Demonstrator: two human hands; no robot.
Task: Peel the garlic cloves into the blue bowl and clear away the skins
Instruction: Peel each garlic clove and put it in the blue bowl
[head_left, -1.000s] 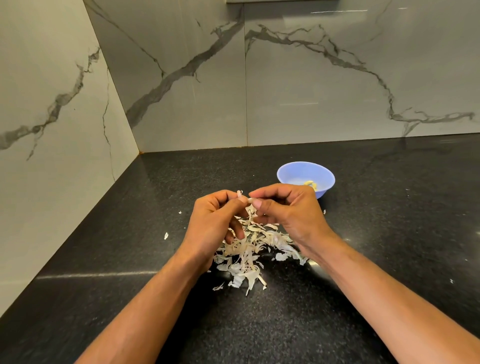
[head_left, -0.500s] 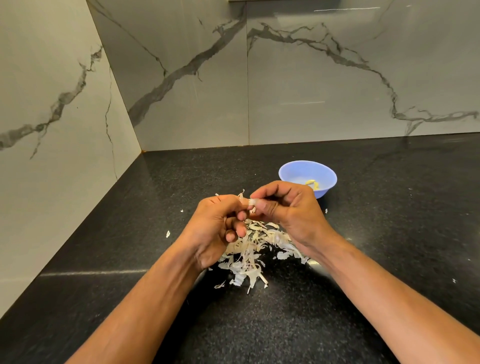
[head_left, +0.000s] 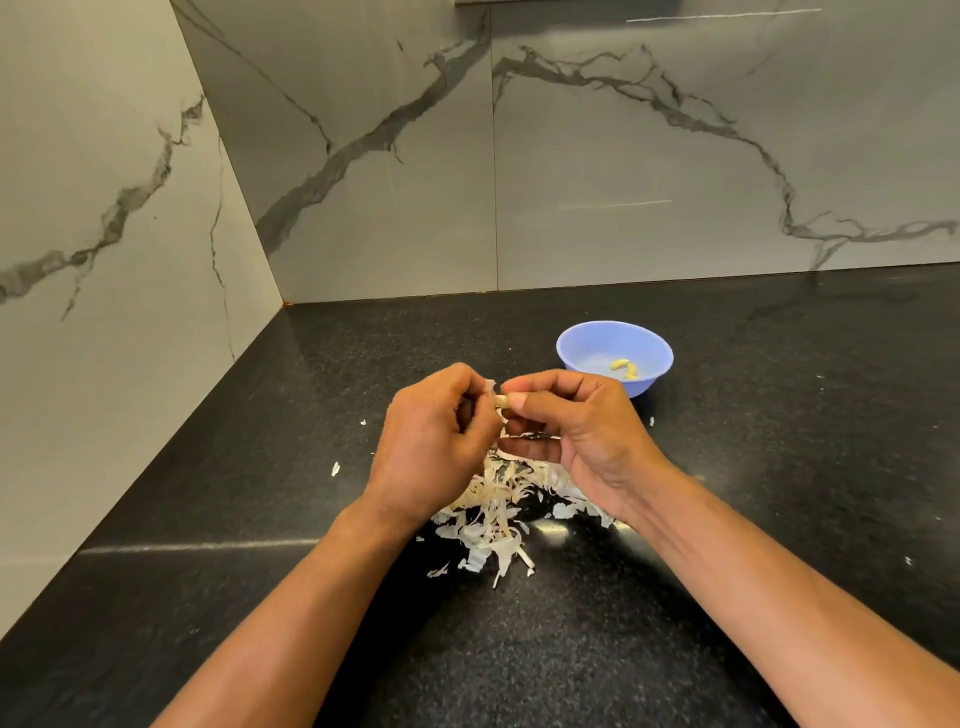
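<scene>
Black counter (head_left: 779, 519), both hands (head_left: 498, 415) pinching garlic clove (head_left: 501, 400) over skins (head_left: 493, 525), blue bowl (head_left: 614, 354) beyond

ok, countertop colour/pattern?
Black with fine pale speckles, glossy countertop; head view shows it.

I see a black speckled counter (head_left: 779, 467) meeting grey-veined marble wall tiles (head_left: 623, 156) behind it and to its left, light glinting off both.

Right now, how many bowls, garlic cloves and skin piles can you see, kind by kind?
Bowl: 1, blue
Peeled cloves in the bowl: 2, as far as I can tell
Clove pinched between left hand and right hand: 1
Skin pile: 1
Total: 5
</scene>
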